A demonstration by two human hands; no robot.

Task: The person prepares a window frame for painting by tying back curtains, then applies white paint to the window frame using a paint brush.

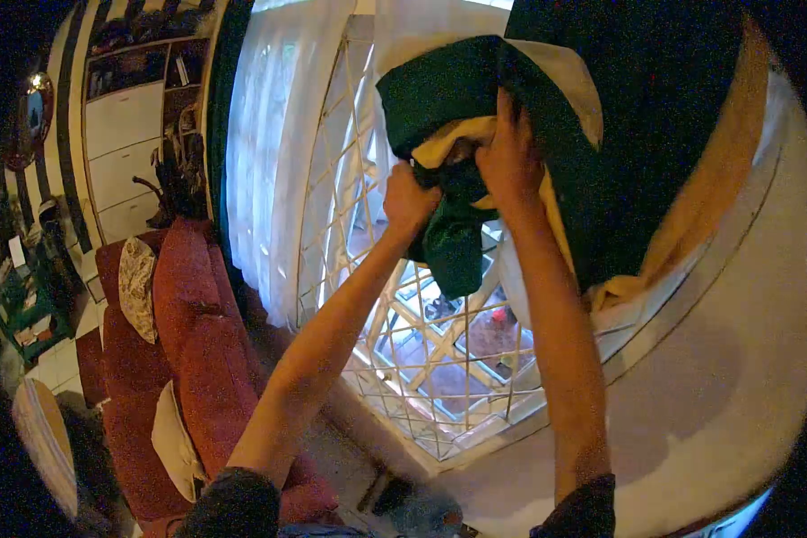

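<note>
A dark green curtain [448, 85] with a yellowish lining is bunched up in front of the window. My left hand [410, 199] is closed on the gathered green cloth at its left side. Higher and to the right, my right hand [511, 157] grips the same bundle, one finger stretched up along the fabric. Between the hands the yellow lining [453, 139] shows in a fold, and a green end of cloth [453, 251] hangs below. The rest of the curtain spreads to the upper right.
A window with a diamond-patterned grille [394, 359] stands behind the cloth. White sheer curtains [264, 161] hang to its left. A red sofa [188, 332] with cushions [175, 439] is at lower left, a white cabinet [125, 134] beyond. A pale wall [708, 386] lies right.
</note>
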